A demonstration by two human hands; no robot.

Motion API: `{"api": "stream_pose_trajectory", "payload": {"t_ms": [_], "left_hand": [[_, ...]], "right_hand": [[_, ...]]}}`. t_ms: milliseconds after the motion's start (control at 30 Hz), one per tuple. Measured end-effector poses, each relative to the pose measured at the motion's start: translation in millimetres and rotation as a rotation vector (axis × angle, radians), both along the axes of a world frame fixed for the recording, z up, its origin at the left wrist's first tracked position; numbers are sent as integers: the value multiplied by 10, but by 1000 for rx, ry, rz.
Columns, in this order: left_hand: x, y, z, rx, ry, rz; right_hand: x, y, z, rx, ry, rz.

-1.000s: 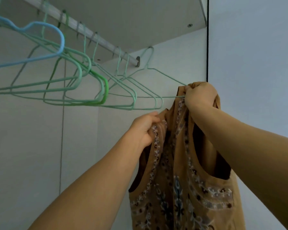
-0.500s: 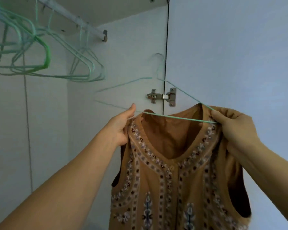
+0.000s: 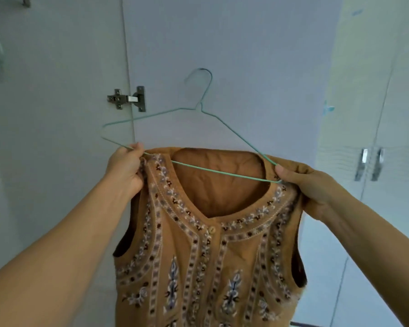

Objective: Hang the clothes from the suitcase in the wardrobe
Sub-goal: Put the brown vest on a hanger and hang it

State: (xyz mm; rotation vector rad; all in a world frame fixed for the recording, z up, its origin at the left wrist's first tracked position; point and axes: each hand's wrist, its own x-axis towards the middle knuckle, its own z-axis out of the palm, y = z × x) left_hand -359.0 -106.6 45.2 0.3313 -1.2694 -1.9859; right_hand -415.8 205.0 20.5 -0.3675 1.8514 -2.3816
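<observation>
Head view: left hand [image 3: 125,168] pinching vest [image 3: 206,244] shoulder against wire hanger [image 3: 198,140]; right hand [image 3: 309,185] gripping other shoulder. Vest hanging before wardrobe door [image 3: 234,43], looking soft, light, floppy; hanger likely thin, springy. Best holding at shoulders.

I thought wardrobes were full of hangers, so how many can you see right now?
1. A thin green wire hanger is held by the left hand and right hand, partly inside the brown vest. Others may be out of view.

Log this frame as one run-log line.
stage: fitting hanger | left hand: pinches green wire hanger and brown embroidered sleeveless vest shoulder | right hand: grips other shoulder over hanger end | hanger hook: free, not on rail
</observation>
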Motion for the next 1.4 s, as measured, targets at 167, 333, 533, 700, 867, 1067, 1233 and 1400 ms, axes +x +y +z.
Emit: {"api": "stream_pose_trajectory", "payload": {"t_ms": [167,333,533,700,867,1067,1233,1400], "left_hand": [[140,189,-55,8,-20,24],[291,495,-84,-22,-14,25],[389,738,-157,-144,-114,80],[330,1140,-193,-242,-180,110],[266,1566,-234,-313,-245,54],[192,1701,-222,-274,-176,-22],[213,1452,-65,-238,-36,-2],[165,1101,49,-198,-45,-10]], "right_hand": [[157,468,-99,-9,-307,83],[330,770,-28,-70,-432,156],[372,996,147,-91,-447,86],[463,935,152,456,-54,210],[608,807,189,1736,686,-304],[416,772,282,1559,874,-432],[233,952,-9,936,553,-222],[147,1030,-242,821,324,214]]}}
